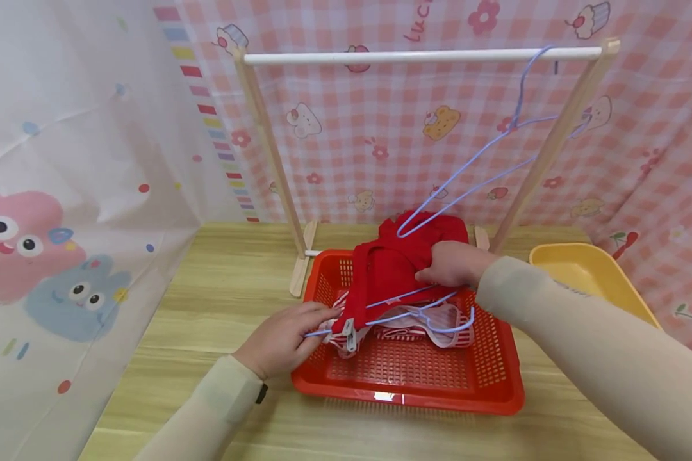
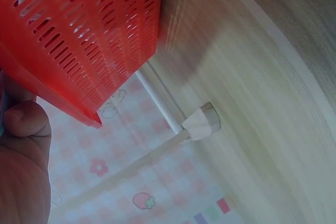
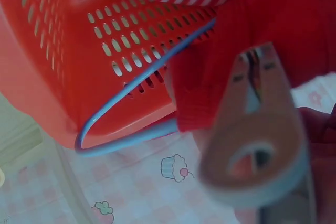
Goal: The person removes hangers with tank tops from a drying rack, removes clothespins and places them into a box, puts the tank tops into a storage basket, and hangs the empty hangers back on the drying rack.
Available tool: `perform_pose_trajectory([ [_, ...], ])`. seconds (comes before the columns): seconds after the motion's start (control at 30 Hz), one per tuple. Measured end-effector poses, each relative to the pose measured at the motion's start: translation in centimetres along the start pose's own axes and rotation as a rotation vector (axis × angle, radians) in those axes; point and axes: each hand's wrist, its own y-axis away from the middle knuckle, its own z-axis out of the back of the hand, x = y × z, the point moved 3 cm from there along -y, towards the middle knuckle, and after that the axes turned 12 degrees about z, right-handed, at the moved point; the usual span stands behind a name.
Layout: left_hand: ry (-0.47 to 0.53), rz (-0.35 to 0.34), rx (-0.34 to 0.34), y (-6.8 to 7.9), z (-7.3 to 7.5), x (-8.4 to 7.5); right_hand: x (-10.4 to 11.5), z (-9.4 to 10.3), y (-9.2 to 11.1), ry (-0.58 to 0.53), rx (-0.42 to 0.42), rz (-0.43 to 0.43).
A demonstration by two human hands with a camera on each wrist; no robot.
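A red garment with straps drapes over a blue clothes hanger in the red basket. My left hand pinches the hanger's left end at the basket's left rim; a pale clip grips the strap beside it. My right hand holds the red fabric near the hanger's right end, with fingers behind the cloth. Close to the right wrist camera, blurred, a clothes clip has its jaws at the red fabric. I cannot tell whether the fingers also grip this clip. Red-and-white striped cloth lies underneath.
Behind the basket stands a wooden rack with a white rail. Another blue hanger hangs from the rail's right side, its lower corner over the red cloth. A yellow tray sits to the right on the wooden table.
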Motion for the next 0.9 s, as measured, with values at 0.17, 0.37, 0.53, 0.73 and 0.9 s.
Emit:
perform_pose_trajectory([
  [0.17, 0.006, 0.016, 0.007, 0.0, 0.0, 0.1, 0.1, -0.4, -0.2, -0.006, 0.028, -0.005],
  [0.37, 0.017, 0.049, 0.028, 0.0, 0.0, 0.1, -0.2, -1.4, -0.6, -0.133, 0.002, -0.060],
  [0.53, 0.017, 0.063, 0.034, 0.0, 0.0, 0.1, -0.1, -1.7, -0.8, -0.226, -0.049, -0.058],
  [0.73, 0.006, 0.026, 0.019, -0.1, -0.1, 0.1, 0.2, -2.0, -1.2, -0.320, -0.070, -0.050],
  [0.9, 0.015, 0.039, 0.028, -0.1, -0.1, 0.1, 0.3, -2.0, -1.2, -0.395, -0.095, -0.045],
])
